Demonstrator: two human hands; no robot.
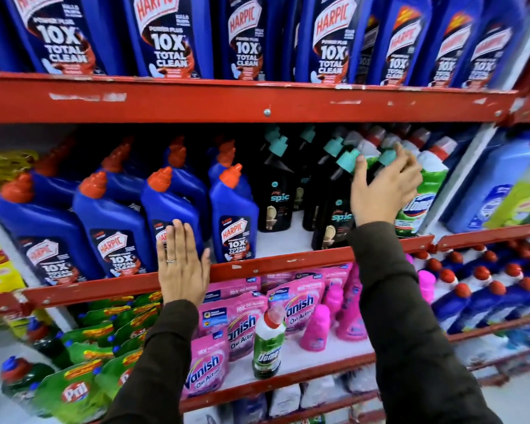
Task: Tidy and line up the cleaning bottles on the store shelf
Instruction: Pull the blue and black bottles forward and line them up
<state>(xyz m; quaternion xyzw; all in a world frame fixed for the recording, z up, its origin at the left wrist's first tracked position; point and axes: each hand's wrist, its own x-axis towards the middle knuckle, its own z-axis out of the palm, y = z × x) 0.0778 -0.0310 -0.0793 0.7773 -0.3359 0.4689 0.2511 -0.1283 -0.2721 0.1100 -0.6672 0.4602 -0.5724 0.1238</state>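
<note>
Red-painted steel forms the shelf, chipped along its front lips; the middle tier carries the cleaning bottles to be aligned. Large blue Harpic bottles fill its left half — rigid moulded plastic, probably heavy if full, glossy and likely slick, best gripped at the waist below the angled neck. Slimmer black Spic bottles stand at centre-right with gaps between them; being tall and narrow, they would tip easily, so hold the body, not the teal cap. A green Domex bottle stands just beside them. The left hand lies flat, fingers extended, against a front Harpic bottle, holding nothing. The right hand curls around a Spic bottle's upper body near the cap; motion blur hides whether the grip is closed.
</note>
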